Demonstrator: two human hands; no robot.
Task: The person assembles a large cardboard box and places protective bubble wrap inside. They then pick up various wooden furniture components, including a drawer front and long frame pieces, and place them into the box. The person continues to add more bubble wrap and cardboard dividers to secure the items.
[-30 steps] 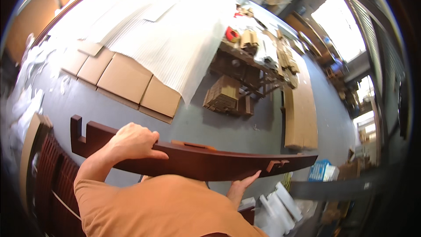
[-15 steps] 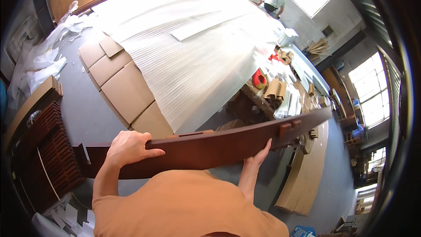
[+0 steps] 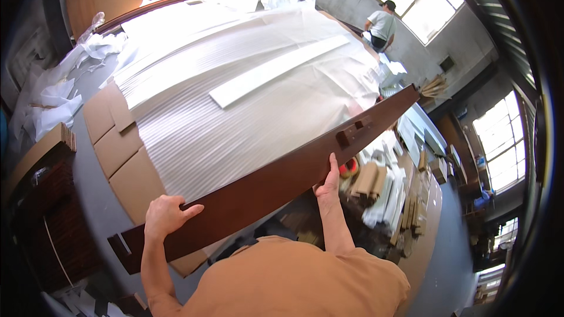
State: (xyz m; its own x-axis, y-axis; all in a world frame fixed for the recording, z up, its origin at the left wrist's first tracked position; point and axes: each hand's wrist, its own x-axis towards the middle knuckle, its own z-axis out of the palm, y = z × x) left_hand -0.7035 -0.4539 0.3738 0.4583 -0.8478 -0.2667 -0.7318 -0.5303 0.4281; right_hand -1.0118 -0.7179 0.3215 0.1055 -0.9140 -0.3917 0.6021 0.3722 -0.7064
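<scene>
I hold a long dark brown wooden rail (image 3: 264, 185) that runs from lower left up to the right, with small blocks fixed near its far end. My left hand (image 3: 164, 214) grips over its top edge near the notched lower-left end. My right hand (image 3: 329, 183) grips its lower edge past the middle. The rail hangs over the near edge of a big worktable covered in white foam sheet (image 3: 235, 94). A long white wrapped board (image 3: 279, 70) lies on that sheet.
Flat cardboard pieces (image 3: 126, 158) line the table's left edge. Dark slatted wood parts (image 3: 47, 223) stand stacked at far left. Tape rolls and cardboard tubes (image 3: 370, 179) crowd a low shelf on the right. Another person (image 3: 382, 23) stands at the far end by the windows.
The rail has swung: its right end rose and moved out over the foam-covered table. Both hands kept their grip. My view turned toward the table and the windows.
</scene>
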